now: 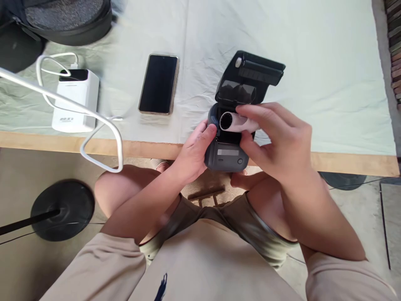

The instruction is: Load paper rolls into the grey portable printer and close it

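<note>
A small dark portable printer (228, 156) sits at the near edge of the table, its lid (250, 77) swung open and standing up behind it. My left hand (196, 152) grips the printer's left side, thumb on its top corner. My right hand (275, 140) holds a white paper roll (233, 121) by its right end, right over the open paper bay; the roll's hollow core faces left. Whether the roll rests in the bay or hovers just above it is hidden by my fingers.
A black phone (158, 83) lies face up left of the printer. Further left stands a white power bank (76, 100) with a white cable (103, 121) looping off the table edge (40, 141). A dark bag (62, 19) is at the far left corner. A round black stand base (62, 209) is on the floor.
</note>
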A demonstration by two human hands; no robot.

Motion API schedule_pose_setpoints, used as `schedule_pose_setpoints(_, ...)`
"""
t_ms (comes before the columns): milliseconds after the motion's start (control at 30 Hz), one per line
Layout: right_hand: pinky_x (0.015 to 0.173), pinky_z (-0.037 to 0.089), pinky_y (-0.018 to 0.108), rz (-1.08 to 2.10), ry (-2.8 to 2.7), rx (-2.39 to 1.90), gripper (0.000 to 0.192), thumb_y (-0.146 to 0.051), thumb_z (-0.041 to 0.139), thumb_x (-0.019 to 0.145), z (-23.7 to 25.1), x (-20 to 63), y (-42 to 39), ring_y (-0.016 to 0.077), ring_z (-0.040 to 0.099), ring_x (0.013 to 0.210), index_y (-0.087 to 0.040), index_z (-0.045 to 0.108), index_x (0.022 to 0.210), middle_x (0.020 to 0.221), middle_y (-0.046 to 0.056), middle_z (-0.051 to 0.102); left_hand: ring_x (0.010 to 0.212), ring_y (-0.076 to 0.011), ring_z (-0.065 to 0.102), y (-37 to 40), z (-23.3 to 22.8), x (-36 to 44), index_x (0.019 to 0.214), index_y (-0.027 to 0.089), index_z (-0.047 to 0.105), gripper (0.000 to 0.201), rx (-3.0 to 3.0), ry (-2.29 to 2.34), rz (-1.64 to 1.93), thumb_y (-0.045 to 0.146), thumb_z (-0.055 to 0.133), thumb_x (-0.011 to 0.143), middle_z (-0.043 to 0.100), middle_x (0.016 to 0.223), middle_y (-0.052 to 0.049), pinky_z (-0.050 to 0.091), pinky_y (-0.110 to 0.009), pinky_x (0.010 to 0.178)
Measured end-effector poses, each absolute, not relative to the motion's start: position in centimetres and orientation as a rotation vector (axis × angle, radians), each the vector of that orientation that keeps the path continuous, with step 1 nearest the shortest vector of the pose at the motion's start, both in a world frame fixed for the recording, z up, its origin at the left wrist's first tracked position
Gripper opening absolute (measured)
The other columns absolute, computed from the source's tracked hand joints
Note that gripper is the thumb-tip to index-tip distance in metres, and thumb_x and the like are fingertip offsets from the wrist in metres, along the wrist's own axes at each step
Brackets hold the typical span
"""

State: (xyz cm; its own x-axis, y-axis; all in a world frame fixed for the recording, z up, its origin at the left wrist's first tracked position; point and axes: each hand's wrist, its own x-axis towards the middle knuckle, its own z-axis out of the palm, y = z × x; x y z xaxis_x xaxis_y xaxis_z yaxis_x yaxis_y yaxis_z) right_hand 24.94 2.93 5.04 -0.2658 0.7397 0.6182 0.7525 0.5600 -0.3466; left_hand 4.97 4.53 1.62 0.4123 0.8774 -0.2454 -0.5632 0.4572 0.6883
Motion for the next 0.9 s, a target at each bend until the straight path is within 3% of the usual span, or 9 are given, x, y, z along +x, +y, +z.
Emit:
schedule_pose_setpoints(133,0.092,0.068,0.044,-0.058,-2.051,-1.186,0.053,-0.006,0.06,0.101,5.8,25.2,2.6,0.0253,0.086,0.097,-0.029,0.074,0.147,0.12,0.003,0.09,0.147,-0.0325,0.076,4.5,1.5,4.9,0.123,0.024,0.082,0.035,0.582,0.648,0.952,0.053,0.086,0.104,0.089,0.125,-0.004,0.067,-0.039,0.119)
schedule_pose_setpoints(267,0.092,0.069,0.044,0.021,-2.122,-1.278,0.044,-0.009,0.061,0.102,6.6,25.2,2.4,0.0264,0.087,0.101,-0.03,0.075,0.139,0.118,0.002,0.09,0.152,-0.0338,0.074,4.5,1.4,5.1,0.121,0.022,0.081,0.031,0.599,0.642,0.961,0.049,0.083,0.107,0.087,0.133,-0.005,0.066,-0.043,0.124)
schedule_pose_setpoints(467,0.099,0.07,0.043,0.105,-2.214,-1.171,0.044,-0.014,0.069,0.1,6.8,26.3,2.9,0.0288,0.086,0.122,-0.027,0.069,0.142,0.139,0.007,0.085,0.156,-0.0337,0.07,4.6,1.4,5.1,0.12,0.024,0.081,0.029,0.635,0.655,0.951,0.05,0.081,0.107,0.086,0.134,-0.003,0.066,-0.044,0.124)
schedule_pose_setpoints(633,0.086,0.065,0.044,0.107,-2.308,-1.22,0.029,-0.027,0.07,0.105,7.8,26.9,2.9,0.0262,0.084,0.091,-0.029,0.07,0.134,0.109,0.0,0.087,0.155,-0.035,0.07,4.6,1.2,5.0,0.12,0.022,0.08,0.025,0.647,0.622,0.946,0.045,0.079,0.11,0.086,0.127,-0.005,0.067,-0.046,0.123)
schedule_pose_setpoints(733,0.087,0.061,0.043,0.027,-2.21,-1.345,0.015,-0.026,0.072,0.106,8.6,26.4,2.3,0.0246,0.082,0.086,-0.032,0.069,0.119,0.101,-0.002,0.085,0.153,-0.033,0.072,4.6,1.2,5.0,0.118,0.021,0.08,0.021,0.608,0.622,0.959,0.041,0.075,0.113,0.087,0.121,-0.006,0.064,-0.046,0.127)
schedule_pose_setpoints(900,0.088,0.057,0.046,-0.119,-2.219,-1.453,0.011,-0.03,0.071,0.103,8.0,25.7,1.9,0.0273,0.078,0.08,-0.031,0.063,0.11,0.085,-0.002,0.078,0.149,-0.0344,0.076,4.6,1.3,5.1,0.124,0.02,0.079,0.02,0.61,0.609,0.944,0.036,0.073,0.114,0.086,0.133,-0.007,0.07,-0.048,0.12)
